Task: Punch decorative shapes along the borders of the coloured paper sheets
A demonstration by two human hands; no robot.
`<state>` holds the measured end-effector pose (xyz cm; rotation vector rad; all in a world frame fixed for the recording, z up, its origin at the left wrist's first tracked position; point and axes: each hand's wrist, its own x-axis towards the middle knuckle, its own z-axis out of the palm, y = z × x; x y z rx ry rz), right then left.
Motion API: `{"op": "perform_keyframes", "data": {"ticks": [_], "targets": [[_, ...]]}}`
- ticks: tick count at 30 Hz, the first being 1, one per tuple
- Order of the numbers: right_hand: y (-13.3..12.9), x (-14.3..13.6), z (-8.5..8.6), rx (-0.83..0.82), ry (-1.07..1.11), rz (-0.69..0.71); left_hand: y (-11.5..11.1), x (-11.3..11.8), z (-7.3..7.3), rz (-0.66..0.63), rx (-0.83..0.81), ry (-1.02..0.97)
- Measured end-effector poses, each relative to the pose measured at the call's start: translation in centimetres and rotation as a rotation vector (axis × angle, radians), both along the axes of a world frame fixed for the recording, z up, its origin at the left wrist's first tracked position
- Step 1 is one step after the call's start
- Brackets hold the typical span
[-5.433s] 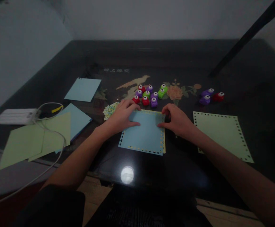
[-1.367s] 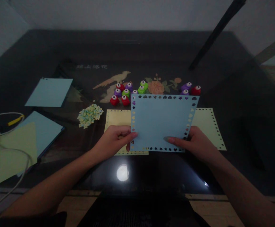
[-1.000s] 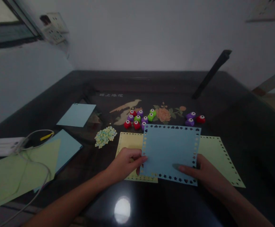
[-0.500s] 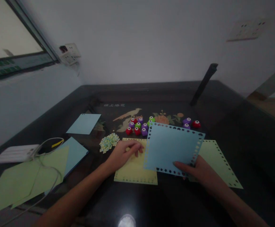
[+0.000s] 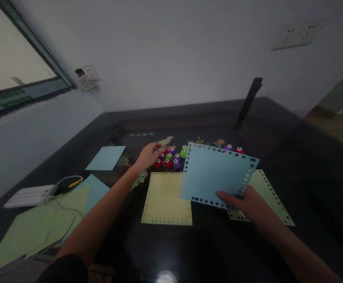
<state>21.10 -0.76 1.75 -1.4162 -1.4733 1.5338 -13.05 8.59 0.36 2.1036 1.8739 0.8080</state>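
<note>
Currently right hand (image 5: 249, 202) pinches the holed blue sheet (image 5: 218, 175) over the table (image 5: 212, 245), toward its near edge. Left hand (image 5: 147, 156), fingers bent, is beside coloured punches (image 5: 169, 157); can't tell its grip.

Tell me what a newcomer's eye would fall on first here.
Probably the blue sheet, edged with punched shapes, held up in the right hand right of centre. Next, the red, purple and green punches near the middle, the left hand at their left. Then the yellow sheet, flat on the dark table, nearer the camera.
</note>
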Motion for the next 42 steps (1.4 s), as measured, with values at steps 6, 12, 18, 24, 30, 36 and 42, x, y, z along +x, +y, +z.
{"op": "perform_keyframes", "data": {"ticks": [6, 12, 18, 24, 30, 36, 42], "targets": [[0.0, 0.2, 0.3, 0.021, 0.014, -0.034, -0.2, 2.0, 1.0, -0.096, 0.009, 0.096], [0.0, 0.2, 0.5, 0.029, 0.005, -0.006, 1.8, 3.2, 0.9, -0.049, -0.058, 0.204], [0.0, 0.2, 0.5, 0.028, 0.045, -0.038, 3.2, 4.7, 0.6, 0.024, -0.158, 0.261], [0.1, 0.1, 0.1, 0.015, 0.063, -0.017, 2.8, 5.3, 2.0, 0.064, -0.095, 0.225], [0.3, 0.6, 0.3, 0.046, 0.081, -0.07, -1.4, 6.7, 4.3, -0.044, 0.032, -0.33], [0.6, 0.9, 1.0, 0.087, 0.152, -0.288, -8.1, 10.6, 2.8, -0.222, -0.536, -0.836], [0.7, 0.8, 0.7, 0.108, 0.176, -0.338, -12.0, 12.4, 1.3, -0.249, -0.804, -1.091]]}}
